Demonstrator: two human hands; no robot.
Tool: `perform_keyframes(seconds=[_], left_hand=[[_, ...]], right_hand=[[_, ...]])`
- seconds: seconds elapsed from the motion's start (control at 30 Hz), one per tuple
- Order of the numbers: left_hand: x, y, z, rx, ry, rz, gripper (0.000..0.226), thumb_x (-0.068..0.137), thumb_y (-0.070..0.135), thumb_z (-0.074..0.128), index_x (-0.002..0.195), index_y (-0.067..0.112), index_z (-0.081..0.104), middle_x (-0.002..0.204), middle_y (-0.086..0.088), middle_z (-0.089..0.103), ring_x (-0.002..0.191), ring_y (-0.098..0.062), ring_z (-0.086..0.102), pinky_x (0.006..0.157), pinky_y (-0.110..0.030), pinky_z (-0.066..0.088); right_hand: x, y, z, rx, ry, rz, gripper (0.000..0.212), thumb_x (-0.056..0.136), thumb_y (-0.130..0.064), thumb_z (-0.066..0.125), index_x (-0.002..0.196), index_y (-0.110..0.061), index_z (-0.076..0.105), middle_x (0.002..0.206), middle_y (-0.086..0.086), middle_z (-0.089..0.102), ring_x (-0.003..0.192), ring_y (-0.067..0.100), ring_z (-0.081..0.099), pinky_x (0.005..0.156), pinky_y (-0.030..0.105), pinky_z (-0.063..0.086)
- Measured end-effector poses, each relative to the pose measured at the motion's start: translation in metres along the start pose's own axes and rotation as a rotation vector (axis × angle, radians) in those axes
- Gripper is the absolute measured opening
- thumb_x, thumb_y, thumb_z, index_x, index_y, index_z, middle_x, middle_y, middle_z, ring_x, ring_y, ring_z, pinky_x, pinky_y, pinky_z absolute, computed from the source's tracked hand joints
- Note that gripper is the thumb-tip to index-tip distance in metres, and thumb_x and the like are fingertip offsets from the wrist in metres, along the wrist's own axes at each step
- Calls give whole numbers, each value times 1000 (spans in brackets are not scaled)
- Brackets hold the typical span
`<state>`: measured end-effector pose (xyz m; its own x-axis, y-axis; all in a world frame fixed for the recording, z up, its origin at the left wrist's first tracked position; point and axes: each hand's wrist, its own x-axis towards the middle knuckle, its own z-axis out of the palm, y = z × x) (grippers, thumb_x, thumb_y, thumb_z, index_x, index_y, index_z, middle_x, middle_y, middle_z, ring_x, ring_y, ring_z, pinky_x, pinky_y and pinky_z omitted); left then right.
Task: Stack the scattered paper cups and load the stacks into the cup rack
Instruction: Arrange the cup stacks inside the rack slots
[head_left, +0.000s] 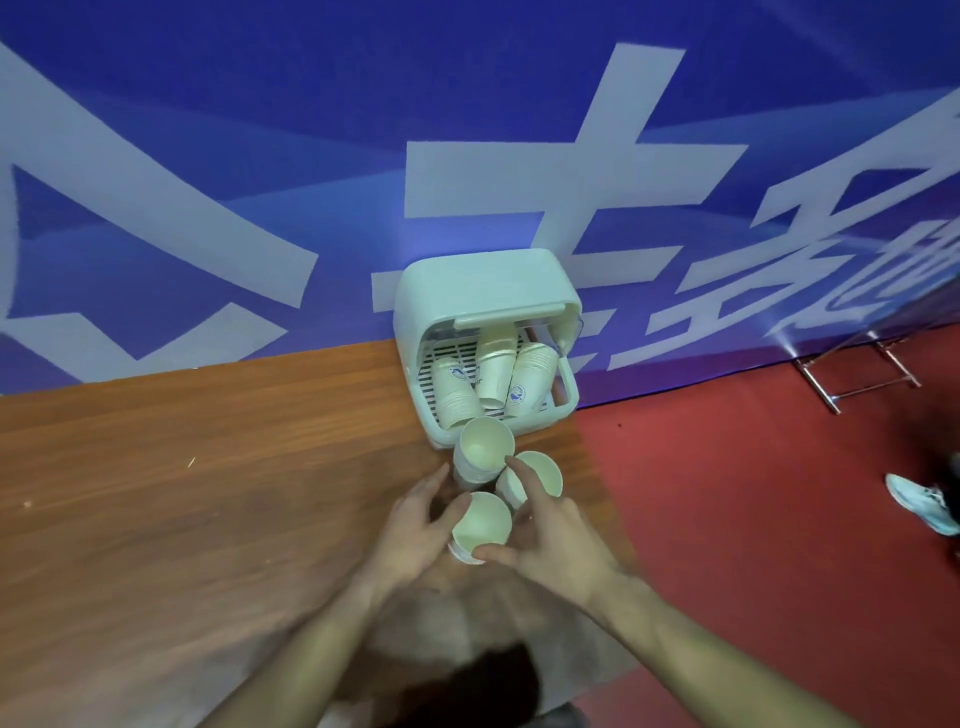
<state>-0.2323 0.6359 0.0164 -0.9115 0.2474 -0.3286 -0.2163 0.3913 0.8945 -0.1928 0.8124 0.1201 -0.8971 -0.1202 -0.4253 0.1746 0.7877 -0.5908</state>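
1. Three cup stacks (491, 371) already lie on the slatted floor of the cup rack (485, 332), mouths pointing inward, its lid tipped up. The rack sits at the far corner of the wooden table (182, 493), against the blue banner (260, 156).
2. Three more upright cup groups stand just in front of the rack: a tall stack (484, 451) touching the rack's front edge, a short stack (535, 475) beside it on the right, and the nearest cup (480, 525) further from the rack.
3. Left hand (415, 535): fingers curled round the left side of the nearest cup, fingertips reaching toward the tall stack's base.
4. Right hand (550, 545): thumb pressed on the near rim of the nearest cup, index finger stretched up to the short stack's rim. Looks like a pinch on the near cup; grip on the short stack cannot be told.
5. Step in hand, as judged: merge these three groups into one stack before loading.
6. To do it well: lift the nearest cup straight, centre it over the tall stack's mouth, and drop it in without squeezing the wall. Steady the tall stack with the other hand so it does not tip into the rack.
7. Risk: the short stack sits near the table's right edge; a nudge could send it to the red floor (753, 493).
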Motion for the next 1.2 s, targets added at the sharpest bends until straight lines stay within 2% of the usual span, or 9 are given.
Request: perform_keyframes(seconds=[0.13, 0.3, 0.4, 0.5, 0.67, 0.8, 0.93, 1.07, 1.2], left_hand=[[10, 16, -11, 21, 58, 58, 55, 94, 45, 59, 143, 20, 55, 135, 18, 55, 126, -3, 53, 108, -21, 39], [32, 31, -26, 91, 124, 15, 70, 88, 67, 49, 145, 25, 53, 147, 16, 50, 137, -4, 45, 120, -34, 32], [45, 47, -29, 133, 84, -27, 52, 99, 53, 54, 145, 28, 50, 143, 20, 46, 134, -2, 43, 117, -27, 28], [60, 59, -24, 134, 58, -85, 49, 102, 34, 55, 148, 22, 45, 136, 13, 49, 133, -9, 45, 109, -22, 31], [94, 58, -19, 127, 31, -199, 60, 101, 40, 55, 154, 22, 37, 150, -2, 51, 139, -18, 47, 118, -39, 35], [135, 56, -17, 138, 57, -184, 53, 104, 26, 52, 155, 18, 37, 156, -4, 44, 141, -20, 43, 115, -26, 32], [152, 45, -15, 96, 100, -183, 56, 105, 26, 49, 157, 18, 31, 160, -3, 37, 147, -18, 35, 117, -24, 27], [157, 32, -15, 120, 84, -187, 61, 100, 6, 46, 158, 17, 29, 153, -14, 46, 140, -29, 43, 111, -28, 34], [162, 23, -10, 131, 108, -157, 62, 96, 5, 48, 155, 16, 35, 133, -10, 62, 125, -30, 56, 91, -19, 43]], right_hand=[[23, -6, -27, -200, 235, -101, 77, 76, -68, 68, 140, -36, 40, 87, -8, 66, 86, 17, 66, 76, 37, 53], [87, 12, -66, -308, 172, -202, 43, 93, -55, 57, 128, -30, 57, 114, -10, 63, 95, 13, 64, 82, 35, 51], [125, 25, -77, -355, 41, -330, 33, 98, -31, 56, 130, -25, 58, 127, -4, 60, 116, 16, 56, 94, 32, 45], [165, 31, -81, -467, -89, -416, 41, 94, -18, 57, 135, -22, 56, 137, 0, 55, 128, 20, 48, 106, 36, 41], [217, 42, -71, -609, -174, -551, 62, 83, -40, 73, 139, -23, 53, 143, 0, 51, 128, 24, 46, 99, 44, 47], [251, 53, -62, -751, -198, -566, 66, 89, -2, 55, 150, -23, 40, 159, 0, 32, 142, 23, 30, 109, 34, 36], [275, 59, -49, -820, -245, -707, 73, 81, 9, 52, 146, -23, 44, 159, 5, 32, 143, 31, 29, 112, 44, 36], [290, 60, -38, -951, -223, -850, 77, 85, 5, 51, 150, -34, 35, 165, 2, 14, 152, 30, 11, 116, 47, 28], [302, 70, -29, -1003, -177, -911, 76, 82, -1, 58, 149, -30, 36, 160, 7, 26, 151, 34, 18, 110, 48, 34]])
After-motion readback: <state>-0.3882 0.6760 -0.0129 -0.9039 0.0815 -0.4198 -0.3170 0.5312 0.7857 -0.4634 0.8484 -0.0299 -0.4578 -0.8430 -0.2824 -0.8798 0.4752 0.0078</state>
